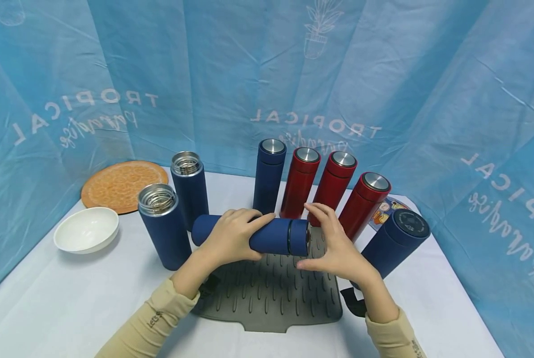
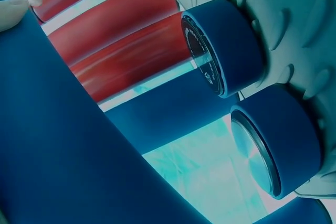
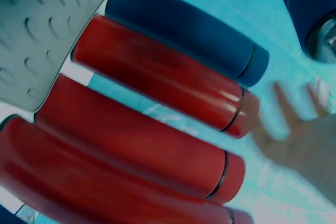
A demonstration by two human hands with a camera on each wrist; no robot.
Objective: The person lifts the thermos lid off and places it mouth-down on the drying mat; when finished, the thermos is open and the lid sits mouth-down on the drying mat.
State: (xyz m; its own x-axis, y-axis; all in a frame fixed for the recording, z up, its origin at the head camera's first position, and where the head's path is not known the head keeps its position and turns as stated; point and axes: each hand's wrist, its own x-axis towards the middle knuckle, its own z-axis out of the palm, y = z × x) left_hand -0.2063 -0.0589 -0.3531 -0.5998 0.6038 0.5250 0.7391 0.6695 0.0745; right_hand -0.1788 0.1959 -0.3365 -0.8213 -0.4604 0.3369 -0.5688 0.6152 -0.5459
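My left hand grips a blue thermos flask around its body, holding it sideways above the grey mat, its capped end pointing right. My right hand is spread, thumb and fingers apart, just beyond that capped end, with a gap visible. The right wrist view shows this hand blurred and holding nothing. On the mat in the left wrist view lie two blue caps, one cap with a dark printed face and another cap with a silvery face; the head view hides them.
Two uncapped blue flasks stand left, by a white bowl and a round orange board. Behind the ridged mat stand a blue flask and several red flasks. Another blue flask is beside my right forearm.
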